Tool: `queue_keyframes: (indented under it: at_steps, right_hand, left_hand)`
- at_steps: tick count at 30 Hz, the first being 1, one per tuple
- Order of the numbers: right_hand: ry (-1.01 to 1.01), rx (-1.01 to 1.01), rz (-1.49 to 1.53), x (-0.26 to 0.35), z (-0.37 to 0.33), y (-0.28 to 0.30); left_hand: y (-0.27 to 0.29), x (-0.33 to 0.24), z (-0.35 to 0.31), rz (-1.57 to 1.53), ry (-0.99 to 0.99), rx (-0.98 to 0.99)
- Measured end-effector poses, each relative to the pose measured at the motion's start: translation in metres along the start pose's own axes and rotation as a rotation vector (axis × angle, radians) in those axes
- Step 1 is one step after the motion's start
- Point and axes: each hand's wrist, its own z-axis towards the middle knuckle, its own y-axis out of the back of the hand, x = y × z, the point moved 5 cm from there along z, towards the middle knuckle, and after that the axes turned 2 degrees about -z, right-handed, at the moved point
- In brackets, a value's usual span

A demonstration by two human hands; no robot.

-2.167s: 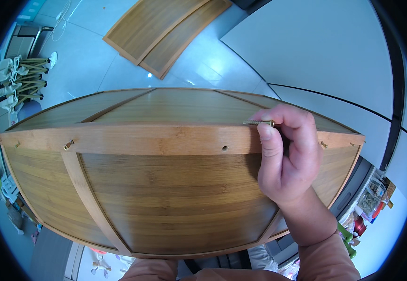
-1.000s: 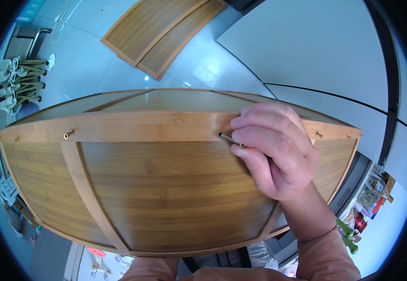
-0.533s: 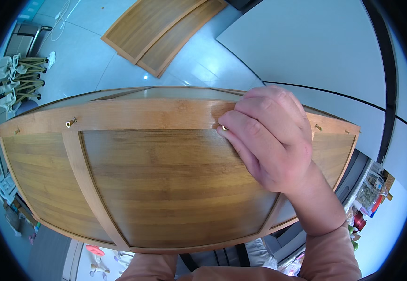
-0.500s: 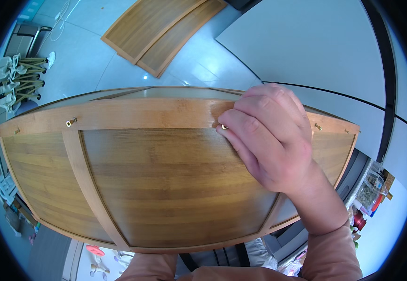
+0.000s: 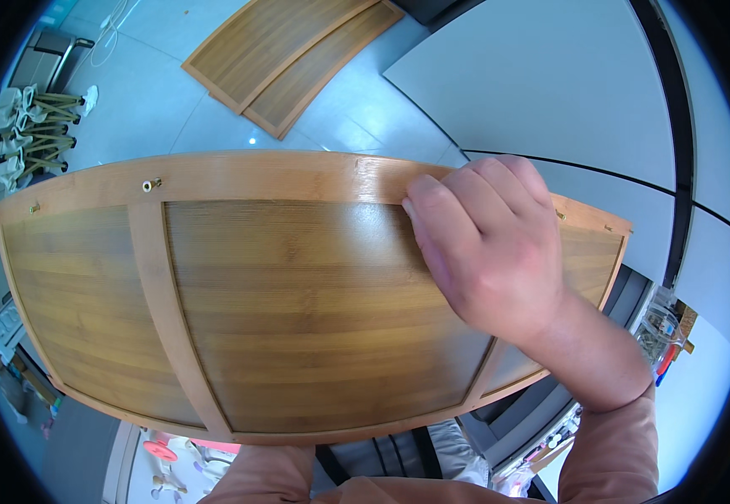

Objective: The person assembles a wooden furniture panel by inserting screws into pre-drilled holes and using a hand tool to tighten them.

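Observation:
A wide wooden panel (image 5: 315,319) with a lighter frame spans the view in front of me. Small brass fittings stick out of its far rail, among them one at the left (image 5: 152,185) and one just right of my hand (image 5: 560,216). My right hand (image 5: 495,239) is closed in a pinch at that rail, right of the middle. Its fingertips sit where a brass fitting showed a moment ago; the fingers now hide it. Of my left arm only the sleeve (image 5: 268,472) shows at the lower edge; the hand is out of sight, at or behind the panel's near edge.
Two more framed wooden panels (image 5: 285,59) lie on the tiled floor ahead. A large white surface (image 5: 550,101) stands at the far right. Folded stools (image 5: 42,134) are at the far left. Jars and small goods (image 5: 663,336) sit beyond the panel's right end.
The panel has tilted, and its far rail sits slightly higher in view. My right hand has turned about the fitting, and its fingertips now cover it.

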Motion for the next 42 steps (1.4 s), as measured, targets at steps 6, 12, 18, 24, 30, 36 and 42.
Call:
queue_keyframes:
  at_steps: [6,12,18,24,30,36,42]
  right_hand:
    - [0.273,0.244,-0.284,-0.002,0.014,0.002]
    - [0.383,0.167,-0.093,-0.007,0.021,-0.004]
    - [0.027,0.298,-0.149,-0.005,0.008,-0.015]
    - [0.437,0.243,-0.164,-0.017,0.024,0.005]
    - [0.649,0.104,-0.106,-0.019,0.025,-0.006]
    - [0.317,0.102,-0.191,-0.008,0.014,-0.007]
    - [-0.109,0.357,-0.066,0.002,0.017,-0.009]
  left_hand:
    - [0.000,0.003,-0.002,-0.005,0.006,0.000]
    - [-0.002,0.000,-0.004,-0.020,0.001,0.007]
    - [-0.001,0.002,-0.007,-0.026,0.007,0.010]
    - [-0.001,0.003,-0.009,-0.024,0.005,0.016]
    - [-0.003,0.001,-0.012,-0.018,0.003,0.026]
    - [-0.005,0.002,-0.014,-0.014,0.007,0.032]
    - [-0.005,0.004,-0.016,-0.019,0.005,0.039]
